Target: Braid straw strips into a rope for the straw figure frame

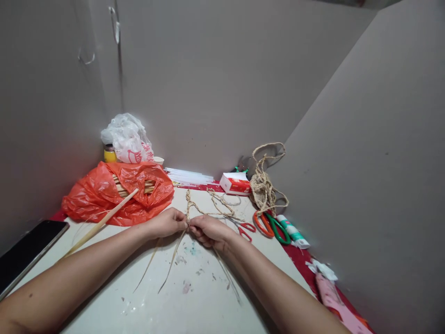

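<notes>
My left hand [170,222] and my right hand [210,230] meet over the middle of the white board, both pinching a braided straw cord [188,200] at its near end. Loose straw strands [172,265] trail from the fingers toward me, some below the left hand and some below the right. Past my hands, the finished braid runs away and bends right into a loose zigzag [222,204]. Red-handled scissors [245,228] lie just beyond my right wrist, partly hidden by it. The exact grip point is covered by my fingertips.
An orange-red plastic bag [93,192] of straw stands at left, near a phone [31,253]. White sticks [189,176], a red-and-white box [235,183], a coiled straw rope [263,190] and green-handled scissors [279,229] line the back and right. Grey walls enclose the table.
</notes>
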The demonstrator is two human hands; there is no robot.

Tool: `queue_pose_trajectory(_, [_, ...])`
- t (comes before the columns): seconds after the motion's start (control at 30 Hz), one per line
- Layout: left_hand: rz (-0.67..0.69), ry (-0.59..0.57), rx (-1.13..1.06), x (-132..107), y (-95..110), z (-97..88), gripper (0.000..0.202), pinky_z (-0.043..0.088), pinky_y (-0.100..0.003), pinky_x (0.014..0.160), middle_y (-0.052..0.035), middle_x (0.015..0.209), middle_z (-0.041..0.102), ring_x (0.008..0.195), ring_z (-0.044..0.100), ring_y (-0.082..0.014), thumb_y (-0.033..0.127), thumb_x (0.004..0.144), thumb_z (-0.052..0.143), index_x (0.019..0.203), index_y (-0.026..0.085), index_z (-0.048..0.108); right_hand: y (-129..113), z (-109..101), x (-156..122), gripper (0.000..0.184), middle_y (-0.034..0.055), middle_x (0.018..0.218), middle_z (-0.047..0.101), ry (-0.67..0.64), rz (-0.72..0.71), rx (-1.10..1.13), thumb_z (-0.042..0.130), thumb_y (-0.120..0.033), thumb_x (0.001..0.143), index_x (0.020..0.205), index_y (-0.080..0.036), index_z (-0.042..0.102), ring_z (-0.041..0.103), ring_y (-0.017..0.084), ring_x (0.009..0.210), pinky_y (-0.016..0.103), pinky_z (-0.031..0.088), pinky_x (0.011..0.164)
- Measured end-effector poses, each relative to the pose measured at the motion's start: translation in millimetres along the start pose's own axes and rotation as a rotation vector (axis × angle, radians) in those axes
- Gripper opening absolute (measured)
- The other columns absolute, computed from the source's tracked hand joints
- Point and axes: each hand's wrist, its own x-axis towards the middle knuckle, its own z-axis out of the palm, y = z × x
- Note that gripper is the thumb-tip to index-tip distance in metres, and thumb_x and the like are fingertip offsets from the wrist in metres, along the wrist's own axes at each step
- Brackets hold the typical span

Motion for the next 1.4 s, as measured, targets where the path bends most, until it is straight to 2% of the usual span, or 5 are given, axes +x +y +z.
queue_pose_trajectory(0.7, [-0.106,0.116,1.067,-37,34,45.6,0.034,0.041,-0.035,0.071,-0.0193,0.083,0.065,0.080,0.062,-0.0292,0.014,0.077,0.039,0.104,0.008,0.059,10,29,-2,0.026,-0.0095,0.033,0.028,0.172,-0.163,0.215,0.048,-0.026,0.073,0.050,-0.019,0.037,0.018,0.004,0.028,0.019,0.008,0.028])
queue_pose_trajectory(0.9, [-0.016,-0.102,0.665,-46,59,22.6,0.026,0.037,-0.025,0.055,-0.0075,0.066,0.062,0.058,0.055,-0.0168,0.033,0.078,0.045,0.064,0.017,0.058,10,23,-5,0.011,-0.0110,0.035,0.028,0.071,-0.162,0.283,0.051,-0.022,0.069,0.060,-0.015,0.050,0.015,0.002,0.029,0.018,0.007,0.030])
queue_pose_trajectory(1.07, [-0.097,0.270,0.164,-19,41,-8.6,0.021,0.036,-0.022,0.048,0.0002,0.056,0.054,0.048,0.049,-0.0110,0.035,0.074,0.047,0.067,0.016,0.050,11,17,-6,0.014,-0.0127,0.038,0.025,-0.002,-0.167,0.350,0.055,-0.024,0.069,0.061,-0.016,0.046,0.012,0.001,0.033,0.017,0.005,0.033])
queue_pose_trajectory(1.2, [-0.268,-0.004,-0.353,-5,18,1.4,0.026,0.038,-0.023,0.046,-0.0029,0.060,0.056,0.047,0.051,-0.0113,0.038,0.070,0.048,0.069,0.013,0.053,12,14,-5,0.016,-0.0115,0.040,0.028,-0.021,-0.200,0.295,0.054,-0.026,0.071,0.061,-0.015,0.047,0.014,0.002,0.033,0.017,0.006,0.033])
queue_pose_trajectory(1.4, [-0.227,0.031,-0.319,-5,12,11.1,0.022,0.010,-0.020,0.038,0.0087,0.047,0.031,0.036,0.018,-0.0031,0.036,0.069,0.052,0.060,0.017,0.045,12,11,-8,0.019,-0.0105,0.040,0.030,0.004,-0.243,0.143,0.051,-0.031,0.075,0.064,-0.017,0.046,0.017,0.004,0.032,0.019,0.010,0.032])
